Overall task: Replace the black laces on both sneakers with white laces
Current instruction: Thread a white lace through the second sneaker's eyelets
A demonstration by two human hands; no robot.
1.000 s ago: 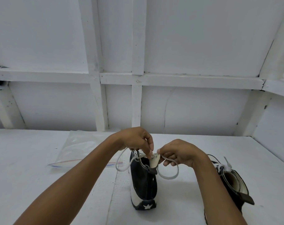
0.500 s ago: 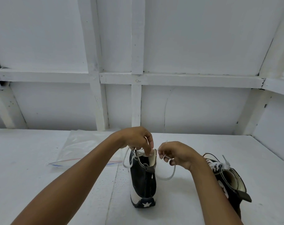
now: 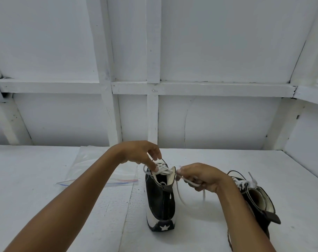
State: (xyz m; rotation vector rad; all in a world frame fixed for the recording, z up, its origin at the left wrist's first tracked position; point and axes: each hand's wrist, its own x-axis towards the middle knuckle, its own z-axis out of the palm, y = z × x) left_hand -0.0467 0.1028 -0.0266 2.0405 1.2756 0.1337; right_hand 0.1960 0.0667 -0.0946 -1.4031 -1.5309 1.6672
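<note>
A black high-top sneaker point(image 3: 161, 199) with a white sole and a star on the heel stands upright mid-table, heel toward me. A white lace point(image 3: 163, 170) crosses its top eyelets. My left hand point(image 3: 141, 153) hovers over the collar, thumb and fingertips pinching the lace at the left side. My right hand point(image 3: 200, 177) sits just right of the collar, fingers curled round the other lace end, whose loop point(image 3: 183, 199) hangs down beside the shoe. A second black sneaker point(image 3: 254, 199) with white laces stands at the right, partly hidden by my right forearm.
A clear zip bag point(image 3: 92, 170) lies flat on the white table point(image 3: 45, 188) behind my left forearm. A white panelled wall with a ledge point(image 3: 209, 88) closes off the back, and a side wall rises at the right.
My left hand has lifted and opened up a little above the collar. My right hand has pulled its lace end rightward and down, so the hanging loop has shrunk.
</note>
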